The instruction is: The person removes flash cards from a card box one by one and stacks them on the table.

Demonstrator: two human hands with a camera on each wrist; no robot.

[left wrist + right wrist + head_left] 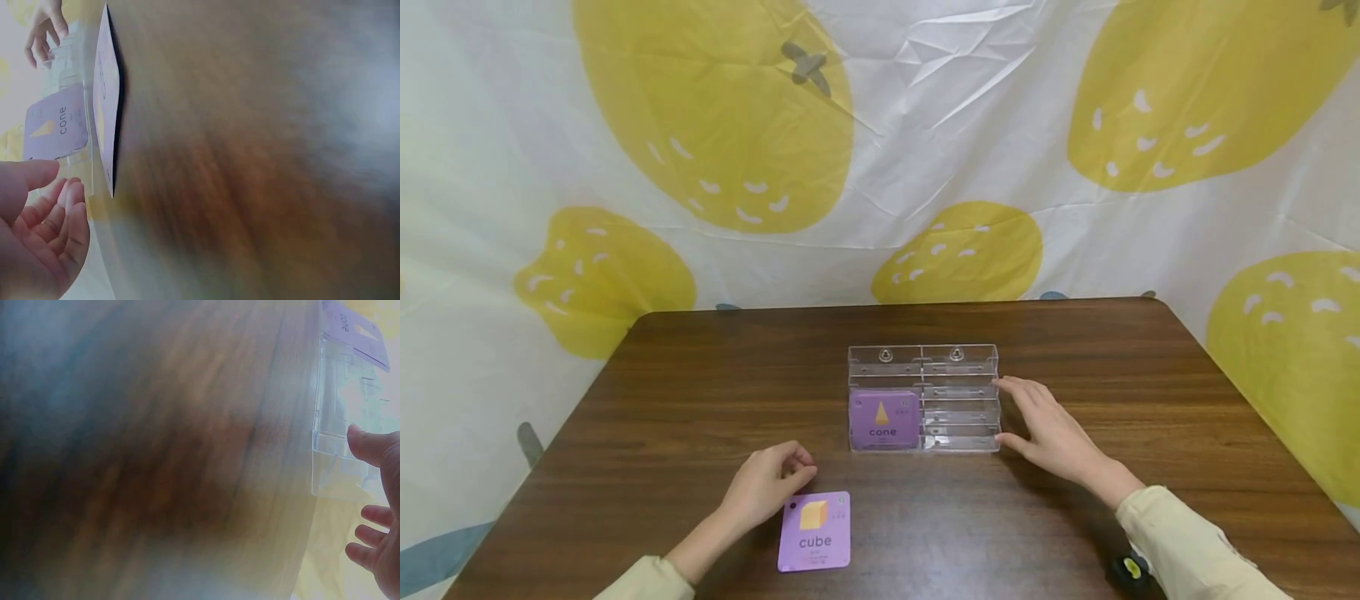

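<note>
In the head view, the left hand [766, 485] is loosely curled with its grasp empty, thumb tip just above the upper left corner of a cube flashcard [815, 535]. The right hand [1054, 427] is spread, thumb and fingertips at the right side of a clear plastic card holder [962, 442], palm turned toward it. The holder stands on a brown wood-grain table [700, 400], in front of a lemon-print cloth [760, 125]. A cone flashcard [883, 421] fills its front left pocket. A small dark object [1131, 569] lies beside the cream right sleeve [1195, 550]. The cube flashcard lies flat nearer the viewer, purple with rounded corners, a yellow-orange cube above the word "cube".

In the left wrist view, the left thumb is apart from the softly bent fingers; the thumb tip is in front of the cone flashcard's lower edge. The cube flashcard appears as a thin, foreshortened sliver, its print hard to read.

In the right wrist view, the right thumb is against the holder's near end, well apart from the other fingers; whether those touch the holder, I cannot tell. The cone flashcard shows at the far end, and the tabletop is blurred.
</note>
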